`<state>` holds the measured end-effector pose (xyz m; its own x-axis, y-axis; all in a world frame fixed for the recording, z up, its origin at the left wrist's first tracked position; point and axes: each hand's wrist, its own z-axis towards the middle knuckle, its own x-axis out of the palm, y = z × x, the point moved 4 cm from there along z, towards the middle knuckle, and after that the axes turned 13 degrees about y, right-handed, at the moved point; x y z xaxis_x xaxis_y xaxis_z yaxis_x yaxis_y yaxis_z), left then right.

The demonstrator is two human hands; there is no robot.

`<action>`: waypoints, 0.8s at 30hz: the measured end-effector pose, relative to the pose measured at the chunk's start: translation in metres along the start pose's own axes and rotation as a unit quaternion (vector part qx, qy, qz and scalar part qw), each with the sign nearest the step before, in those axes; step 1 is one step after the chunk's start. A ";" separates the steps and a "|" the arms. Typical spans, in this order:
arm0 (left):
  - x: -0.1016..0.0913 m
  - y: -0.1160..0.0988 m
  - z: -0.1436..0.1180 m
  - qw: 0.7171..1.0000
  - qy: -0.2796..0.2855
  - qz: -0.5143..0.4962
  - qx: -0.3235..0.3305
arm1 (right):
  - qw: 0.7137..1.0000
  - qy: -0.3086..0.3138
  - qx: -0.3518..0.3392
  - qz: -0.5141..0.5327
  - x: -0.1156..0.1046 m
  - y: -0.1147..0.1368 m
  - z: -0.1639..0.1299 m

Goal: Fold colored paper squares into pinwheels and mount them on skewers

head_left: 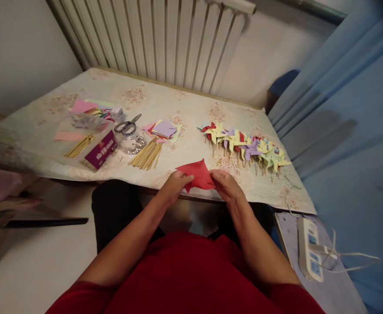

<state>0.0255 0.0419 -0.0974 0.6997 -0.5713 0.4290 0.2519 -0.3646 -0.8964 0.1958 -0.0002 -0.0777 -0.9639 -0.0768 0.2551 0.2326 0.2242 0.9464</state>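
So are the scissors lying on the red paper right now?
No, the scissors lie further back on the table, while both hands, left and right, hold the red paper.

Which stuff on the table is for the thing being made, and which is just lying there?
In use: red paper, held by left hand and right hand; wooden sticks; paper squares; scissors; finished pinwheels.

Lying about: purple box; power strip; radiator.

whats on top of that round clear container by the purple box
A pair of scissors lies across the clear container, next to the purple box. Small shiny bits show inside; they are too small to identify.
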 end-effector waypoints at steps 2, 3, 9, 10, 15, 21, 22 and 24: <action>0.001 -0.001 -0.001 1.000 0.017 0.018 -0.017 | 0.999 0.037 0.018 0.022 0.012 -0.006 0.002; 0.001 -0.002 -0.002 0.999 0.023 0.028 -0.024 | 0.998 0.048 0.028 0.027 0.017 -0.008 0.003; 0.001 -0.006 -0.002 0.994 0.024 0.098 -0.052 | 0.997 0.060 0.050 0.014 0.024 -0.017 0.008; 0.002 -0.006 -0.001 0.993 0.027 0.104 -0.055 | 0.997 0.053 0.048 0.005 0.023 -0.017 0.008; 0.010 -0.012 -0.002 0.991 0.047 0.115 -0.052 | 0.996 0.005 0.026 -0.091 0.020 -0.017 0.007; 0.010 -0.020 -0.002 0.980 0.062 0.179 -0.063 | 0.985 -0.001 0.024 -0.169 0.020 -0.017 0.009; 0.009 -0.021 -0.002 0.978 0.064 0.186 -0.063 | 0.984 -0.002 0.023 -0.174 0.019 -0.017 0.010; 0.009 -0.020 0.000 0.979 0.070 0.181 -0.060 | 0.984 -0.005 0.018 -0.175 0.019 -0.018 0.010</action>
<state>0.0264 0.0443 -0.0755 0.6287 -0.7708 0.1034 -0.0817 -0.1977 -0.9769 0.1722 0.0041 -0.0917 -0.9853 -0.1467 -0.0878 -0.1191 0.2202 0.9682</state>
